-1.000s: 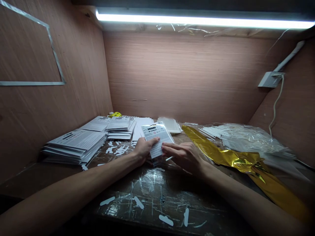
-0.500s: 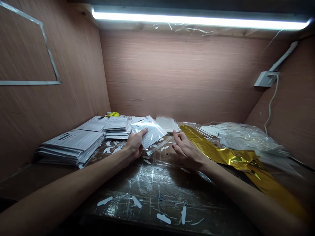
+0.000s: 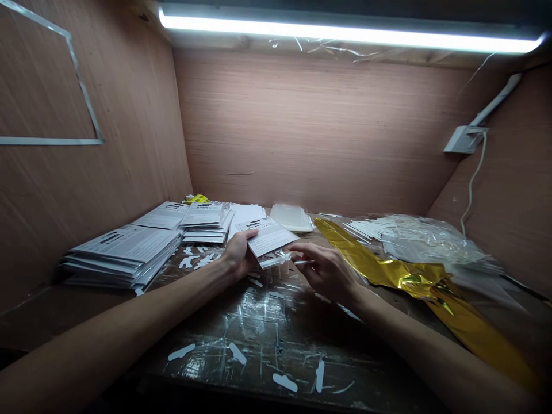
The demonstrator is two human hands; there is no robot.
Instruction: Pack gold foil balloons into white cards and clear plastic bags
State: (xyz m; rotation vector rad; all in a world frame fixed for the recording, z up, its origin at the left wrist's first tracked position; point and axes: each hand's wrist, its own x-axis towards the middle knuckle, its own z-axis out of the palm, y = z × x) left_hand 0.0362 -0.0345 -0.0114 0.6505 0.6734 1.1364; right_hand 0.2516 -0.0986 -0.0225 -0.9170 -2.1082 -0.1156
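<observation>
Card (image 3: 272, 237) is in my left hand (image 3: 238, 253), up off the bench (image 3: 336, 333): thumb on the printed face, fingers under, closed on the left edge. Long axis runs from the header, far and left, to the bottom edge, near and right, so the free end faces my right hand (image 3: 304, 256). Clear flap (image 3: 275, 260) sticks out past that bottom edge. That's the relation that matters: flap lies just left of my right fingertips, and the right is the nearer hand to it; left only has the card body. Right fingers are curled on a thin white stick (image 3: 304, 263), roughly level, tip pointing left at the flap. Can't tell if the right fingers touch the flap or sit just beside it; plastic glare hides the edge. My read: right comes in leftward along the flap, left keeps the card at this tilt. Risk: stick tip snagging the film.
</observation>
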